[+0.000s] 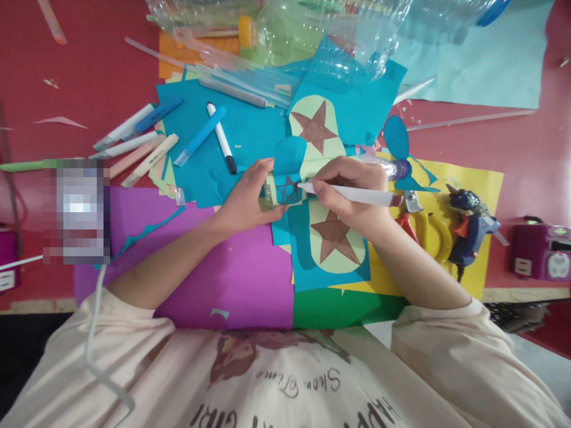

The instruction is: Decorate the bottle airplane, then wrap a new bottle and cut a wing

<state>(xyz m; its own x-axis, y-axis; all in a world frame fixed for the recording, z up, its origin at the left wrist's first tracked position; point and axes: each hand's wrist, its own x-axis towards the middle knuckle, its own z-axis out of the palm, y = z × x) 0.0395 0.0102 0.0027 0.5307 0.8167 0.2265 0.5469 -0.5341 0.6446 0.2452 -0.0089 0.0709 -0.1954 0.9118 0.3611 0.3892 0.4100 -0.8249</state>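
Note:
My left hand [245, 199] grips a small blue and pale-green paper-covered piece [285, 191] between thumb and fingers. A star outline is drawn on its blue face. In my right hand [357, 178] is a white marker [366, 195] with a brownish end, its tip at the star. Behind my hands, a brown star [317, 126] lies on a pale-green paper shape [301, 106]. Closer to me, another brown star [336, 239] is on a similar pale-green shape [325, 266], over blue paper [307, 276]. My right hand partly covers the paper between them.
Markers [154, 159] lie left on blue sheets [191, 178]. Clear plastic bottles [303, 35] stretch across the back. At right, a glue gun [466, 229] and yellow-handled tool [432, 235] rest on yellow paper [486, 196]. A blurred device [84, 211] with a white cable [96, 333] sits left.

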